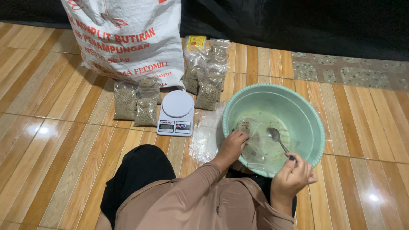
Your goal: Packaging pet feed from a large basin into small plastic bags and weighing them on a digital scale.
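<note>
Spoon sits pinched in the right hand, bowl end aimed up-left into the green basin, handle running back down-right; left hand grips a clear bag inside.

Person seated on the floor, both arms in tan sleeves reaching forward to the green basin. Left hand over its near-left rim, fingers curled and pinching inside. Right hand at its near rim, closed in a loose fist, knuckles up, wrist bent.
</note>
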